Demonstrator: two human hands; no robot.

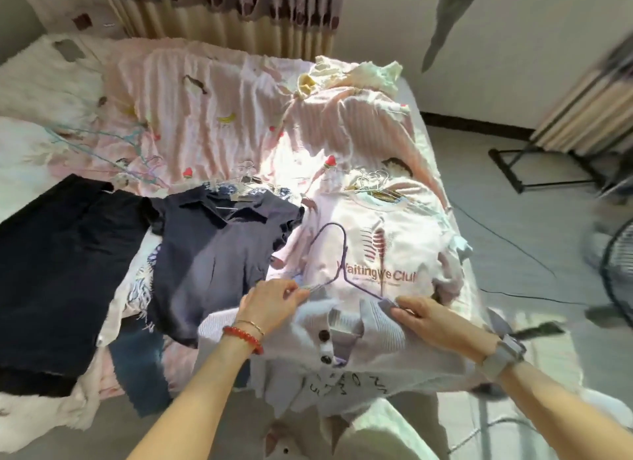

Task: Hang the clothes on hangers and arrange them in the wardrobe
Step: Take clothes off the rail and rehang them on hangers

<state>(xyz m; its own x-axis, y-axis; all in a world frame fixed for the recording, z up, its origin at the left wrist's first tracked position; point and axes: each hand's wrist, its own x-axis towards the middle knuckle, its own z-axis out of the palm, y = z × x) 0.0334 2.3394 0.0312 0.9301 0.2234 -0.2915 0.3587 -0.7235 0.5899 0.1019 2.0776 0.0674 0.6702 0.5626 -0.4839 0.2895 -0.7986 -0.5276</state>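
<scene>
A lavender knit polo top (342,350) with dark buttons lies at the bed's near edge, a purple wire hanger (337,254) partly inside its neck. My left hand (274,302) pinches the top's left shoulder together with the hanger's arm. My right hand (421,314) pinches the right collar edge where the hanger's other arm enters. The hook lies over a pink sweatshirt (387,250) with printed lettering, which sits on its own hanger. A navy polo shirt (219,254) on a hanger lies to the left.
A black garment (58,261) lies at the far left of the pink bedspread (205,110). Loose wire hangers (113,141) lie on the bed's left part. A cream garment (346,76) is bunched at the far end. A fan (616,274) and a black stand (534,165) occupy the floor at right.
</scene>
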